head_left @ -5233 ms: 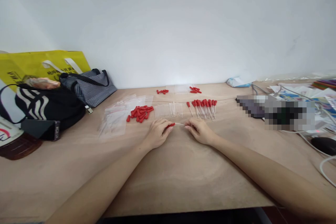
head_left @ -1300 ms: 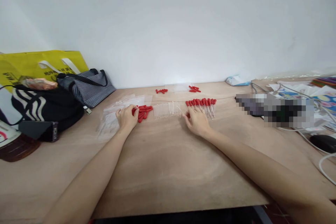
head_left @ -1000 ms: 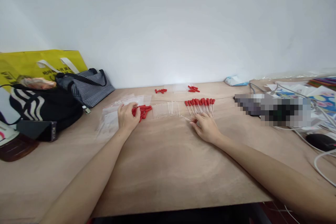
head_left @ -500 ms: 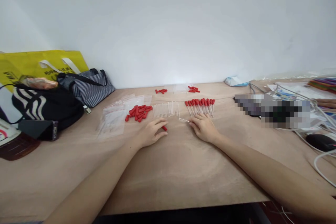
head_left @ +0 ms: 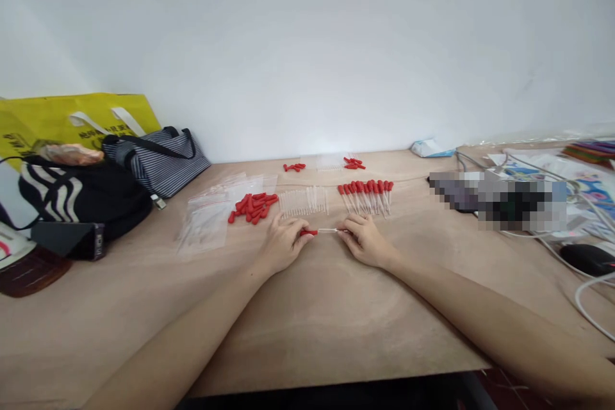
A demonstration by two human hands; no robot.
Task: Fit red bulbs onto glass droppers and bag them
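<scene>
Pinching a red bulb [head_left: 312,232] in my half-curled left hand [head_left: 285,245], I grip a clear tube [head_left: 328,230] in my right hand [head_left: 369,241], likewise curled. Red-topped droppers [head_left: 369,187] lie just beyond.

I read nothing for certain | yellow bag [head_left: 55,120], far left of left hand [head_left: 286,242]: blurred dark characters | dark block [head_left: 67,240], same side: marks too small

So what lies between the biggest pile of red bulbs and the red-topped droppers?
In the head view, a row of clear tubes separates the pile of red bulbs from the red-topped droppers.
</scene>
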